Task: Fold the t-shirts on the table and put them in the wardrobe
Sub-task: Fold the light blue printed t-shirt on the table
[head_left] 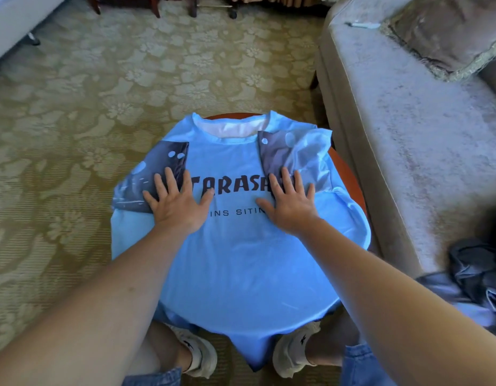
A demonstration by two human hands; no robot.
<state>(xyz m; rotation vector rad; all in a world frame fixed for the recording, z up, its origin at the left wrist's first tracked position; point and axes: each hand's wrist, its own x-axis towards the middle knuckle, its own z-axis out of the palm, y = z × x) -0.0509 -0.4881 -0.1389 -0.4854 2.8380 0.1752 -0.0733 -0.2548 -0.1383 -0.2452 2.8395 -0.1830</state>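
Currently the t-shirt point(241, 260) lies face up on the round table point(349, 174), its long axis running straight away from the person: collar at the far edge, hem hanging over the near edge. Both sleeves lie folded inward across the chest. The left hand point(177, 201) and right hand point(291, 203) press flat there, fingers straight and spread, gripping nothing, one each side of the centre line. The hem lies behind both wrists, equally near either hand; the next fold probably starts there.

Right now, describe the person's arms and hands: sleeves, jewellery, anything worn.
The left forearm and right forearm are bare, with no sleeve in view. The left hand and right hand are ungloved, and no watch, bracelet or ring shows.
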